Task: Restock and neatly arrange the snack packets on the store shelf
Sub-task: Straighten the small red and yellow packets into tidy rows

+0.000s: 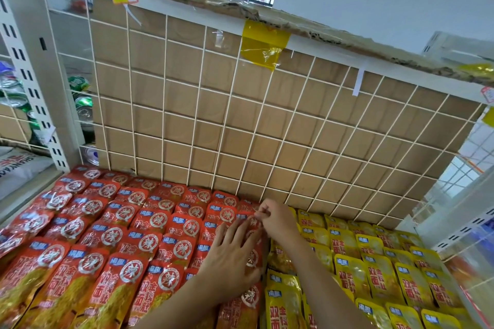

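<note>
Head view. Looks down on a store shelf [334, 54] packed with flat pouches. On the left and in the middle, red snack packets [157, 222] laid face up in overlapping rows, each with a round silver emblem, running from the near edge to the back. On the right, yellow snack packets [374, 275] laid the same way, touching the last red column along a straight seam.

Rests the left hand [232, 251] palm down on that last red column, fingers straight and slightly spread, pressing on the pouches and gripping nothing. Just beyond it, curls the fingers of the right hand [275, 222] and pinches the top edge of a red packet [251, 222] at the far end of the same column, right at the seam with the yellow ones. Both forearms in from the lower edge, the right one crossing above the yellow pouches.

Behind the rows, a white wire-grid back panel [242, 125], upright, with a brown cardboard sheet [187, 104] behind it and a strip of yellow tape [263, 45] at its top edge. At far left, a slotted upright [29, 88], green drink cans [83, 104] past the grid, and a white sack [18, 168] lower down.
</note>
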A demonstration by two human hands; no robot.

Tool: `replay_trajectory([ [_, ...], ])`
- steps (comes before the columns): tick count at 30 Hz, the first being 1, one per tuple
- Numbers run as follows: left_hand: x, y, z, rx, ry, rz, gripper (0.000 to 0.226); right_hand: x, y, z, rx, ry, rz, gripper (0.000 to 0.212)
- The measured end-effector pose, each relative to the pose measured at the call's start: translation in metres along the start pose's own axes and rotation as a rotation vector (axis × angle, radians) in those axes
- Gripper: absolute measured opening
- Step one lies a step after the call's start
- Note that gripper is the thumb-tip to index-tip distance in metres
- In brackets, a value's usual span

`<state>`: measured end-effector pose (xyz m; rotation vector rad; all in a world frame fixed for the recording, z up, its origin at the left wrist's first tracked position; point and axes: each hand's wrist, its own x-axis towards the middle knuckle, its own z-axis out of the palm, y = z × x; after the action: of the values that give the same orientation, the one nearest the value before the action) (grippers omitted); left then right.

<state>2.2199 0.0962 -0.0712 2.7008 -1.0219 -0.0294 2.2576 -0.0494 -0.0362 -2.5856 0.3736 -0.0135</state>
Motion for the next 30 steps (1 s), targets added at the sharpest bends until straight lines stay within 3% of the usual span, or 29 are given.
replay_trajectory([
  [5, -0.001, 0.0, -0.001, 0.007, -0.057, -0.007, 0.078, 0.004, 0.002, -0.003, 0.077, 0.012, 0.077, 0.015],
  [15, -0.002, 0.002, -0.006, -0.004, -0.05, -0.006, 0.072, 0.007, -0.001, -0.004, 0.053, -0.082, 0.069, 0.015],
  [24, 0.0, -0.001, -0.001, 0.016, 0.091, 0.003, 0.069, 0.008, 0.003, -0.009, -0.009, -0.047, -0.027, 0.007],
  [27, -0.001, 0.0, 0.0, 0.014, 0.049, 0.01, 0.067, 0.009, 0.002, -0.009, -0.093, 0.044, -0.113, 0.02],
  [30, -0.001, 0.002, -0.003, 0.047, -0.016, -0.02, 0.064, 0.01, 0.003, -0.002, -0.184, -0.054, -0.206, 0.03],
])
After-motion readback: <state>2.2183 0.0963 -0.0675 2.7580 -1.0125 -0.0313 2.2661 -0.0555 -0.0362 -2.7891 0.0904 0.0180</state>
